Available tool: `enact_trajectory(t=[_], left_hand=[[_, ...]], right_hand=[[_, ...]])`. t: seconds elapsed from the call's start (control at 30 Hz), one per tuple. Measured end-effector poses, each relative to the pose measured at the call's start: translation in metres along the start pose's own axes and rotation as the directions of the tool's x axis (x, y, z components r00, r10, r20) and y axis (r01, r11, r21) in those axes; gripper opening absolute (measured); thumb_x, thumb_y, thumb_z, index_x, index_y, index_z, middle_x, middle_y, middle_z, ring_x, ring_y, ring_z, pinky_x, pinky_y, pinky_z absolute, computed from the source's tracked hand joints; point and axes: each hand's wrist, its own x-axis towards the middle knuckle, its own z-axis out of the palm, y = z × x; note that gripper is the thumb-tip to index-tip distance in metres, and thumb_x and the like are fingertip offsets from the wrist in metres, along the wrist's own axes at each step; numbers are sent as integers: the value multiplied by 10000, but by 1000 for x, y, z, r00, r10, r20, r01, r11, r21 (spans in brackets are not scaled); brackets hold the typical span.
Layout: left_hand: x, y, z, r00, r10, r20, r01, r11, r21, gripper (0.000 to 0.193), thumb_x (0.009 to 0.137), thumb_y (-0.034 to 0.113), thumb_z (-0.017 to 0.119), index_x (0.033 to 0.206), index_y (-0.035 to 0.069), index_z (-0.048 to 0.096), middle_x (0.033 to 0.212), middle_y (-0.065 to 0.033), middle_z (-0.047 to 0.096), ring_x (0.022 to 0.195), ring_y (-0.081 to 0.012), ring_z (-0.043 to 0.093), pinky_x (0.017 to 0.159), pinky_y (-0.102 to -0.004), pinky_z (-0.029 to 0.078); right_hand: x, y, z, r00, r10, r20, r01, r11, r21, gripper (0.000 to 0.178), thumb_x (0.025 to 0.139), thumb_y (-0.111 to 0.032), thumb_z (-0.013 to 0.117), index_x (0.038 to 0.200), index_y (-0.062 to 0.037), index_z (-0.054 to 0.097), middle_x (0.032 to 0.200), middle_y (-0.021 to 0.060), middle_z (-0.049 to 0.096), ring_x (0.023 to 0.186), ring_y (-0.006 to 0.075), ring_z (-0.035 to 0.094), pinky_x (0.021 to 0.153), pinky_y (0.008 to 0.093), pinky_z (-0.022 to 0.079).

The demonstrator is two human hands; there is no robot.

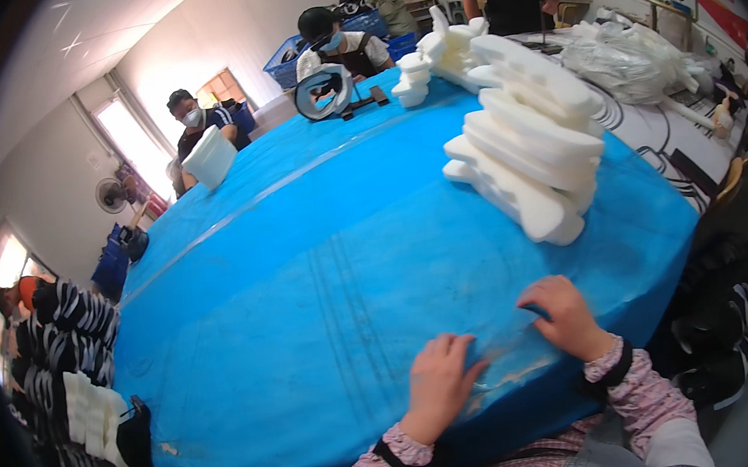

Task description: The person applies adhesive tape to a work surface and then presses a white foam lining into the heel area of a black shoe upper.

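Note:
Both my hands are over the near edge of the blue-covered table. My left hand lies palm down on the cover, its thumb apart from the fingers, holding nothing that I can see. To its right, my right hand has bent fingers with a gap between them and the thumb. A dark patch shows in that gap, and it looks like shadow on the cover. Beyond the hands, a stack of white foam pieces leans on the table, touched by neither hand.
Farther off are more foam pieces, a white block and a dark ring-shaped piece. Clear plastic bags lie at the far right. Black-and-white stacks stand left of the table, others at right. Several people stand around.

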Motion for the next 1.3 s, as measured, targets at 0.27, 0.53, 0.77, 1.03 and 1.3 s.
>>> enact_trajectory(t=[0.27, 0.53, 0.77, 1.03, 1.3], left_hand=[[-17, -13, 6, 981, 26, -193, 12, 981, 195, 324, 684, -41, 546, 971, 88, 623, 841, -128, 586, 790, -325, 569, 664, -429, 466], [-26, 4, -21, 962, -31, -273, 79, 983, 167, 227, 743, -34, 629, 938, 78, 654, 874, -95, 592, 827, -271, 590, 688, -351, 468], [-41, 8, -16, 954, -145, -260, 172, 982, 82, 63, 802, 46, 644, 850, 75, 674, 785, -70, 589, 740, -259, 586, 637, -357, 466], [1, 19, -49, 968, -189, -163, 185, 982, -38, 68, 874, 108, 602, 854, 88, 664, 769, -80, 576, 670, -250, 581, 582, -349, 440], [40, 5, -37, 985, -1, 174, -32, 983, 182, 98, 909, 156, 471, 899, 120, 561, 698, -164, 612, 695, -386, 611, 637, -473, 469]], right_hand=[[-13, 12, 0, 959, -253, -132, 235, 962, -136, 176, 726, -57, 671, 893, -99, 636, 905, 77, 600, 825, 275, 575, 708, 372, 464], [-10, 11, -12, 958, -265, -110, 247, 957, -151, 90, 756, -90, 672, 801, -80, 595, 820, 43, 556, 764, 233, 557, 653, 356, 456], [-21, 13, -15, 967, -225, -116, 211, 970, -122, 56, 792, -100, 659, 827, -80, 620, 822, 46, 569, 776, 244, 562, 671, 352, 463], [21, -9, -38, 958, -174, 230, 182, 983, -13, 123, 886, -181, 601, 855, -61, 597, 820, 98, 574, 724, 293, 583, 622, 377, 471], [71, -10, -33, 770, -310, 558, 436, 894, -105, 119, 835, -151, 539, 792, -43, 564, 661, 146, 603, 615, 347, 617, 551, 441, 485]])
